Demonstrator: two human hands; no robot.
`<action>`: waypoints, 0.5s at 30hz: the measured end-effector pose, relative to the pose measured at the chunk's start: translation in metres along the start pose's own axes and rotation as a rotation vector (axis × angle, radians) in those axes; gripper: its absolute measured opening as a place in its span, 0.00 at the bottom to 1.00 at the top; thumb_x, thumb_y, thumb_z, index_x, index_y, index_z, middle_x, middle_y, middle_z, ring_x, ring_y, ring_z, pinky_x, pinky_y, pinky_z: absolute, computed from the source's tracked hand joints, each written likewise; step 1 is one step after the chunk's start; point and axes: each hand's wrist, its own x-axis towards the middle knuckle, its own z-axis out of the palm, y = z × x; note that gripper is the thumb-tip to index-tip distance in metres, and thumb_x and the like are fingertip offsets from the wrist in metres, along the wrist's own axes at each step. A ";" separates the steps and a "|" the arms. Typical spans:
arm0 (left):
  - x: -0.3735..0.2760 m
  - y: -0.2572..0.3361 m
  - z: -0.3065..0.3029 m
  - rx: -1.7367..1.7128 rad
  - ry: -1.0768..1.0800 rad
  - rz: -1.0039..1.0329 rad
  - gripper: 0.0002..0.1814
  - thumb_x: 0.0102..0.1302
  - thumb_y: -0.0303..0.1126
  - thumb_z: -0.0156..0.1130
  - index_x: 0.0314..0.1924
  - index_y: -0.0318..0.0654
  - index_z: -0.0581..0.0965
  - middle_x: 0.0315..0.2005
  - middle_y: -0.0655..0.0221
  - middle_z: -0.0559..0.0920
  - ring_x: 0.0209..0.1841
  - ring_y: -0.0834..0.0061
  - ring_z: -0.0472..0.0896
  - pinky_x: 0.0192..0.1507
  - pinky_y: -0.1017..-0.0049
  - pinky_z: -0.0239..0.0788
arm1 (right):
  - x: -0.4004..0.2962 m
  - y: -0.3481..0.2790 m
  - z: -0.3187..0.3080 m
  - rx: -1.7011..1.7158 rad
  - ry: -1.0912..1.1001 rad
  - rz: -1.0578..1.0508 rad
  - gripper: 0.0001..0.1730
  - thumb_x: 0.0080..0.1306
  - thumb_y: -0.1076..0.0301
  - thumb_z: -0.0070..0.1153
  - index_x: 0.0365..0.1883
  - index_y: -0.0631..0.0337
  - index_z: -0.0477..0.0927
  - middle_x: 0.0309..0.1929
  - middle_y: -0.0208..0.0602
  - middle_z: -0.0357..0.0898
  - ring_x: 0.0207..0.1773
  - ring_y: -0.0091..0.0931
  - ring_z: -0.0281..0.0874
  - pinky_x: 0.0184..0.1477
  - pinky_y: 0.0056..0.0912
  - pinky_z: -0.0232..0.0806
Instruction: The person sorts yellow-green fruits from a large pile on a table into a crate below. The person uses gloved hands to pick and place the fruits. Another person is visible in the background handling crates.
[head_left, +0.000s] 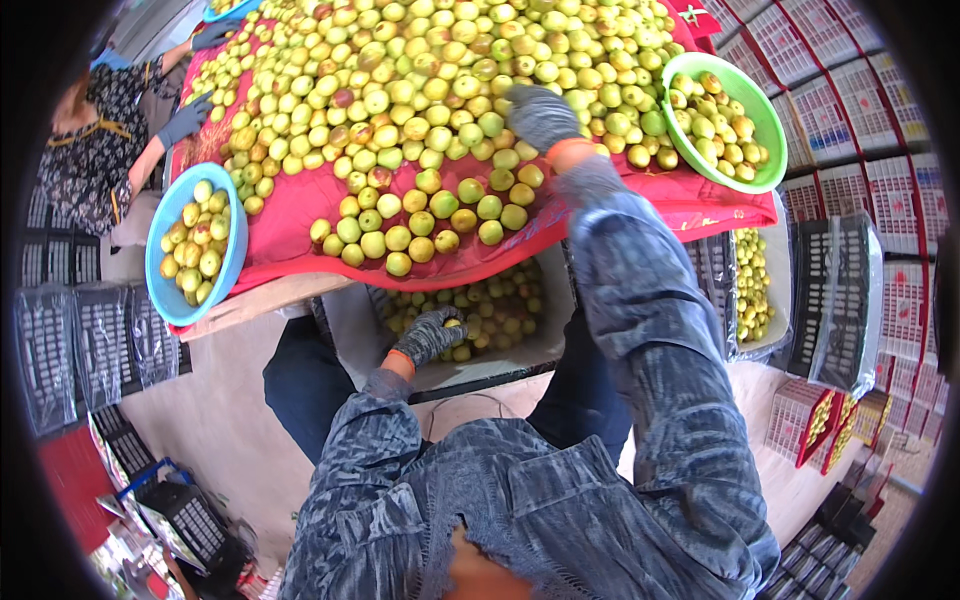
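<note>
Many yellow-green round fruits with reddish patches, jujube-like, lie over the red cloth of the table. My right hand, in a grey glove with an orange cuff, reaches over the pile; it is blurred and its fingertips are hidden among the fruits, so its grip cannot be told. Below the table edge, my left hand, in a grey striped glove, has its fingers round a yellow-green fruit, above a lined crate holding more such fruits.
A blue basket of fruits stands at the table's left corner, a green basket at the right. A co-worker in gloves reaches onto the table at left. Black crates and stacked white crates stand at right; another fruit-filled crate adjoins the table.
</note>
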 end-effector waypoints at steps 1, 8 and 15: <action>-0.001 0.001 -0.001 0.039 0.007 0.012 0.21 0.55 0.42 0.64 0.45 0.37 0.76 0.38 0.57 0.81 0.41 0.60 0.79 0.45 0.67 0.70 | 0.006 -0.008 0.008 -0.093 -0.086 -0.007 0.17 0.59 0.62 0.47 0.44 0.58 0.78 0.42 0.51 0.79 0.47 0.43 0.76 0.52 0.43 0.68; -0.009 -0.010 -0.010 -0.019 0.053 -0.129 0.21 0.56 0.41 0.65 0.46 0.38 0.76 0.37 0.59 0.81 0.39 0.66 0.79 0.44 0.70 0.70 | 0.001 -0.032 0.005 -0.035 -0.408 0.069 0.22 0.56 0.64 0.54 0.50 0.57 0.74 0.49 0.51 0.76 0.53 0.41 0.75 0.52 0.42 0.67; -0.005 -0.003 -0.005 -0.010 -0.025 -0.124 0.21 0.56 0.41 0.64 0.47 0.38 0.75 0.38 0.58 0.81 0.39 0.64 0.79 0.44 0.70 0.70 | -0.190 0.114 -0.092 1.733 -0.041 0.422 0.21 0.64 0.49 0.49 0.44 0.58 0.72 0.24 0.29 0.69 0.19 0.21 0.65 0.19 0.22 0.59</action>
